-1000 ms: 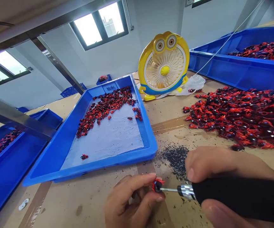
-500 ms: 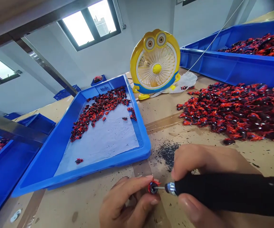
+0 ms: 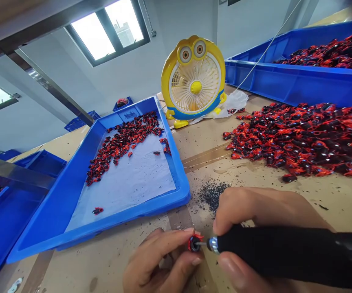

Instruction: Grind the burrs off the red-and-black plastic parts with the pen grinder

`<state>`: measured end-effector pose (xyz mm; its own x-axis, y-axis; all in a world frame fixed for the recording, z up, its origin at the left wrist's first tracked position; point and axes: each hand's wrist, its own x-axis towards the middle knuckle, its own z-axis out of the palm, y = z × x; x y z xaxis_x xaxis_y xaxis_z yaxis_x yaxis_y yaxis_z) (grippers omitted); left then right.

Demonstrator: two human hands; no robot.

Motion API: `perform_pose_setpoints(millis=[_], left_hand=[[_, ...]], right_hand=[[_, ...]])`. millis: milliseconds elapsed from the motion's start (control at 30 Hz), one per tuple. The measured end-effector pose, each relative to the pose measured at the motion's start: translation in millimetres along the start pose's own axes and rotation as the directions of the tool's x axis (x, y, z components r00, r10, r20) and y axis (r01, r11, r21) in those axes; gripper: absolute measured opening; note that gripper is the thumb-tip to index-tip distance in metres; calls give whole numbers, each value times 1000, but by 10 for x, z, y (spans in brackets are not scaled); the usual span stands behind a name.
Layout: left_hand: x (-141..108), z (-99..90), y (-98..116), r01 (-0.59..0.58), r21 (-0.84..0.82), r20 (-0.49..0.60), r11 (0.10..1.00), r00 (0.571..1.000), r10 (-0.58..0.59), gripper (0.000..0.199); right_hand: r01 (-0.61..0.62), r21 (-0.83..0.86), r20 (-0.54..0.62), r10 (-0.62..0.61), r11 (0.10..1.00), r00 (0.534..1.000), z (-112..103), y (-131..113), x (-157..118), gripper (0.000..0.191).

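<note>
Between thumb and index finger, my left hand (image 3: 163,260) pinches a small red and black part (image 3: 194,243) at the lower middle of the view. My right hand (image 3: 252,215) grips a thick black rotary tool (image 3: 280,252) with a silver collar. The tool's thin metal tip reaches into the round dark opening of the part. Black shavings (image 3: 213,194) lie on the table (image 3: 102,252) just beyond my hands. A large pile of red and black parts (image 3: 304,140) spreads behind my right hand.
A blue tray (image 3: 180,195) with white lining and several red and black parts is at the left. Behind stands a yellow fan (image 3: 196,88). A large blue bin (image 3: 301,83) full of parts is at the back right. Metal bars (image 3: 50,85) cross the left side.
The whole view has shifted slightly, so the tray, fan and hands appear a little further left. Both hands keep their hold, and the tool tip is still at the part's opening.
</note>
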<state>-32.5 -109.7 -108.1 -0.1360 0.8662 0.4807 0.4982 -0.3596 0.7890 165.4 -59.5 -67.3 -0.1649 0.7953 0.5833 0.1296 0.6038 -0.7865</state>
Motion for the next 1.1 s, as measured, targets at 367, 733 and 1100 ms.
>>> perform_pose_setpoints(millis=[367,733,1100], left_hand=[[23,23,-35,-89,-63,21,994,996,90,16],[-42,5,-73,-163,98,-15,982,986,165,11],[21,-40,-42,-251,164,94,954,967,238,13]], right_hand=[[0,35,76,-3,999,997,-46,-1,16,21],[-6,-64,197,18,998,980,-77,56,81,22],[-1,-62,188,13,998,982,-115,32,110,14]])
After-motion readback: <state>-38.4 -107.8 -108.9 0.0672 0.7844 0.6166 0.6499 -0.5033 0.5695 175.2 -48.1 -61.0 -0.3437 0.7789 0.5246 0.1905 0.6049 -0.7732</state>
